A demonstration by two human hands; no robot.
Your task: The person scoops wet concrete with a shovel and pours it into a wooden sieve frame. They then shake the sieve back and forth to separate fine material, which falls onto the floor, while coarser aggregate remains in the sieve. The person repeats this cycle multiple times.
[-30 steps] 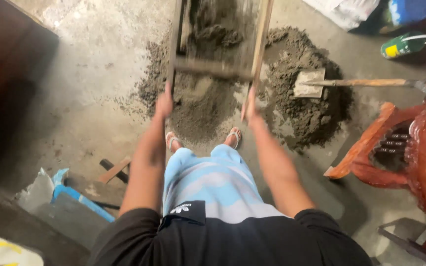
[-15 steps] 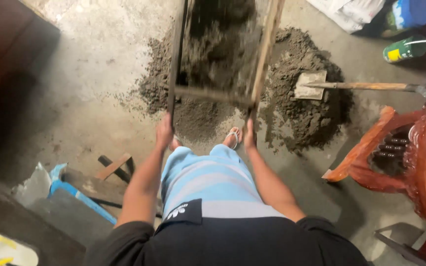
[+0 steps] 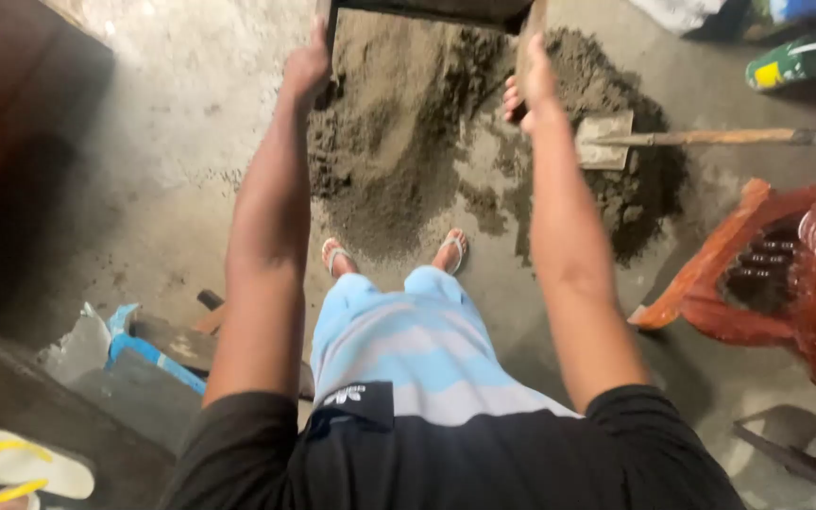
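Left hand: left hand is curled around the left wooden rail of a framed sieve, fingers wrapped over the rail, arm stretched straight out.
Right hand: right hand is closed round the right rail in the same way — fingertips show on the inner side of the wood.
Sieve: raised at the top edge of the view, above the sand pile; only its near crossbar and the two rail ends show, so whether it sits level cannot be told.
Doing it well: judged from the even grip, keeping both rails at one height and the frame centred over the pile would let fine sand drop onto the heap and not onto the bare concrete floor.
Feet: two sandalled feet stand just at the near foot of the pile — little room to step forward.
Right edge: a shovel lies with its blade on the darker sand and its handle running right, near the right forearm; a red plastic chair lies tipped beyond it, close to the right elbow.
Left edge: open floor beside the left arm; lower down, a blue strip and a dark slab crowd the left hip.
Open room: widest to the left and straight ahead.
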